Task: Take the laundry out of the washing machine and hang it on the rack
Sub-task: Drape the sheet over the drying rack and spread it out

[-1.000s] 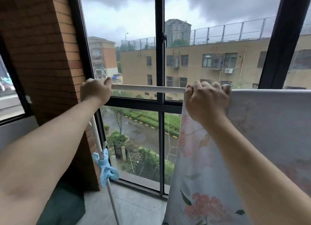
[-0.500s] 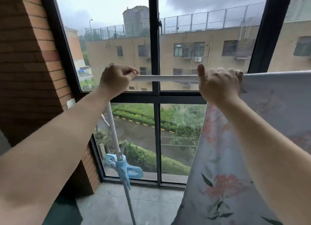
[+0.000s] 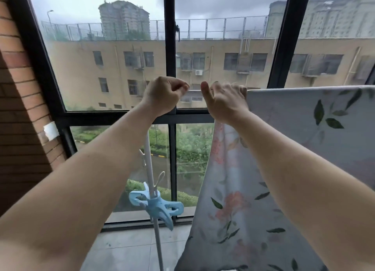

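Fingers (image 3: 240, 88) of the right hand (image 3: 225, 102) hook over the top edge of the floral sheet (image 3: 304, 133) where it folds over the rack's bar (image 3: 194, 91), thumb sticking up free. The left hand (image 3: 164, 96) is curled round the same bar just beside it, with only a short bare length showing between them. The sheet hangs from the bar toward the floor. Below the left wrist stands the rack's upright (image 3: 149, 169) with a blue clip (image 3: 157, 206) on it, and beyond are the window frame (image 3: 169, 47) and a yellow building (image 3: 101, 68). The step in hand looks like spreading the sheet along the bar. The next move probably calls for sliding its edge further left toward the corner without dragging it off. Half a second ago the hands were well apart with a long run of bare bar between them; now they nearly meet, and the sheet's edge sits closer to the upright.
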